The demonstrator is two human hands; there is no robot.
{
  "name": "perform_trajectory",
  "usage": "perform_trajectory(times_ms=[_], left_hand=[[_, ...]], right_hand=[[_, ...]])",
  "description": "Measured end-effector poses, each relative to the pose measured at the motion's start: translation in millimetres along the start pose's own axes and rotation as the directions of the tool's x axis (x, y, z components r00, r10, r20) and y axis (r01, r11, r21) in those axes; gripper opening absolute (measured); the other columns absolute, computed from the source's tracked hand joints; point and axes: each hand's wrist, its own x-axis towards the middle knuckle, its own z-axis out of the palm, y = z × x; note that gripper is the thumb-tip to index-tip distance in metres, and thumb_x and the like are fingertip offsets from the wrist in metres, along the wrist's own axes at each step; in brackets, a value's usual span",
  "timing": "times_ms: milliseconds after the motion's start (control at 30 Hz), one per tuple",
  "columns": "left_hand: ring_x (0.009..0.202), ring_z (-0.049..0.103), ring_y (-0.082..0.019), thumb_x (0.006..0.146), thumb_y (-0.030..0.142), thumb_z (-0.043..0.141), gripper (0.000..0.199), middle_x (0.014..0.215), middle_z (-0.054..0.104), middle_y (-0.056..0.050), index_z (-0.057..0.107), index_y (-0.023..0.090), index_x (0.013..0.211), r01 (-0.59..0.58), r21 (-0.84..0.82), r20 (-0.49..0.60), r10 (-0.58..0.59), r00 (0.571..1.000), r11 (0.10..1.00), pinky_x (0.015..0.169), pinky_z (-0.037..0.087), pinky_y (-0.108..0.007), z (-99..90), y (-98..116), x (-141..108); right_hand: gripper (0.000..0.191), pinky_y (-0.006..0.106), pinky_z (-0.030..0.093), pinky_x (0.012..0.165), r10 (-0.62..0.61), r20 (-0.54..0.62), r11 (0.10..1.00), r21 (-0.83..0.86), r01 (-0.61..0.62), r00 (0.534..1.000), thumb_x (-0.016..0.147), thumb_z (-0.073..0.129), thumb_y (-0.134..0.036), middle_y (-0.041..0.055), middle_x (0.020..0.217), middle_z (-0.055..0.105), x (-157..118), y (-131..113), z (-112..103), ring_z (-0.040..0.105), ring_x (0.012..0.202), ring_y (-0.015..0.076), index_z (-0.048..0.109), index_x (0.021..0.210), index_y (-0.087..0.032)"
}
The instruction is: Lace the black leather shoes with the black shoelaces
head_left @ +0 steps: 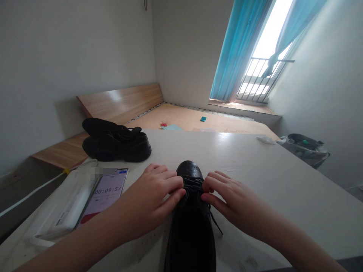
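A black leather shoe (190, 169) lies in front of me on the white table, toe pointing away and opening toward me. Its black shoelace (193, 183) crosses the upper, and one lace end (217, 224) dangles on the right side. My left hand (161, 189) is closed at the left edge of the lacing, thumb and index finger pinched on the lace. On the opposite edge my right hand (224, 190) pinches the lace the same way. The fingertips partly hide what they grip. A second black shoe (117, 141) rests on its sole at the table's far left.
Left of my left arm lie a phone (107, 192) showing a timer and a clear plastic case (42, 226) beside a white cable (36, 194). A small plastic packet (266, 140) sits at the far right edge. Beyond the table (283, 189) is a bed (187, 113); a bag (304, 149) stands right.
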Motion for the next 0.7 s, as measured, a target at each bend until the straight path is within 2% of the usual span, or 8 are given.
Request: perform_trajectory(times_ms=[100, 300, 400, 433, 500, 567, 633, 700], left_hand=[[0.075, 0.047, -0.017, 0.094, 0.028, 0.036, 0.028, 0.074, 0.057, 0.001, 0.053, 0.019, 0.074, 0.017, -0.027, -0.018, -0.018, 1.000, 0.999, 0.080, 0.029, -0.037, -0.7, 1, 2], [0.067, 0.046, -0.015, 0.090, 0.026, 0.038, 0.033, 0.063, 0.053, 0.002, 0.045, 0.017, 0.060, 0.109, -0.052, 0.001, -0.109, 0.994, 0.993, 0.078, 0.031, -0.035, -2.6, 1, 1], [0.067, 0.049, -0.014, 0.089, 0.027, 0.039, 0.032, 0.064, 0.054, 0.002, 0.047, 0.017, 0.060, 0.167, -0.103, 0.049, -0.163, 0.985, 0.981, 0.079, 0.032, -0.034, -2.5, -3, -4], [0.069, 0.050, -0.015, 0.089, 0.029, 0.039, 0.033, 0.065, 0.055, 0.002, 0.048, 0.017, 0.060, 0.196, -0.145, 0.072, -0.187, 0.980, 0.970, 0.078, 0.033, -0.033, -2.5, -5, -6], [0.071, 0.052, -0.016, 0.089, 0.033, 0.040, 0.034, 0.067, 0.057, 0.002, 0.052, 0.018, 0.061, 0.273, -0.289, 0.137, -0.242, 0.961, 0.918, 0.075, 0.036, -0.030, -3.1, -8, -8], [0.072, 0.054, -0.016, 0.089, 0.039, 0.042, 0.036, 0.069, 0.060, 0.001, 0.060, 0.019, 0.065, 0.357, -0.477, 0.193, -0.300, 0.934, 0.803, 0.071, 0.040, -0.028, -4.1, -9, -7], [0.075, 0.057, -0.017, 0.087, 0.043, 0.045, 0.034, 0.073, 0.064, 0.001, 0.068, 0.022, 0.073, 0.406, -0.635, 0.217, -0.353, 0.910, 0.657, 0.071, 0.043, -0.027, -5.1, -9, -3], [0.083, 0.060, -0.018, 0.085, 0.044, 0.049, 0.031, 0.082, 0.069, 0.000, 0.073, 0.024, 0.082, 0.400, -0.715, 0.205, -0.375, 0.904, 0.574, 0.077, 0.045, -0.028, -5.2, -6, 4]], right_hand=[[0.015, 0.031, 0.042, 0.071, -0.043, 0.043, 0.998, -0.040, 0.045, 0.998, 0.094, 0.043, -0.024, 0.0023, 0.085, 0.060, 4, -2, -6, 0.054, 0.083, 0.0171, 0.055, 0.085, -0.021], [0.017, 0.031, 0.037, 0.062, -0.179, -0.046, 0.937, -0.311, 0.156, 0.983, 0.090, 0.045, -0.017, 0.0044, 0.077, 0.059, 3, 2, -9, 0.050, 0.072, 0.0182, 0.054, 0.075, -0.019], [0.018, 0.031, 0.037, 0.063, -0.190, -0.061, 0.939, -0.303, 0.164, 0.980, 0.089, 0.043, -0.015, 0.0039, 0.074, 0.057, -6, 9, -3, 0.048, 0.070, 0.0181, 0.051, 0.074, -0.019], [0.017, 0.031, 0.037, 0.064, -0.163, -0.066, 0.959, -0.244, 0.143, 0.984, 0.089, 0.043, -0.014, 0.0035, 0.074, 0.056, -9, 10, 0, 0.048, 0.071, 0.0177, 0.050, 0.074, -0.020], [0.017, 0.029, 0.037, 0.064, -0.072, -0.050, 0.997, -0.023, 0.071, 0.996, 0.088, 0.043, -0.014, 0.0022, 0.074, 0.053, -12, 11, 4, 0.048, 0.071, 0.0160, 0.048, 0.073, -0.020], [0.020, 0.026, 0.037, 0.061, 0.054, 0.010, 0.952, 0.302, -0.054, 0.999, 0.090, 0.043, -0.021, 0.0002, 0.071, 0.049, -12, 11, 5, 0.045, 0.067, 0.0135, 0.046, 0.070, -0.020], [0.024, 0.025, 0.036, 0.059, 0.160, 0.098, 0.766, 0.615, -0.186, 0.982, 0.090, 0.047, -0.032, -0.0014, 0.068, 0.046, -7, 8, 4, 0.042, 0.064, 0.0118, 0.048, 0.069, -0.019], [0.023, 0.024, 0.035, 0.060, 0.224, 0.165, 0.534, 0.803, -0.263, 0.960, 0.085, 0.057, -0.039, -0.0022, 0.069, 0.047, 0, 6, 0, 0.042, 0.064, 0.0107, 0.054, 0.075, -0.018]])
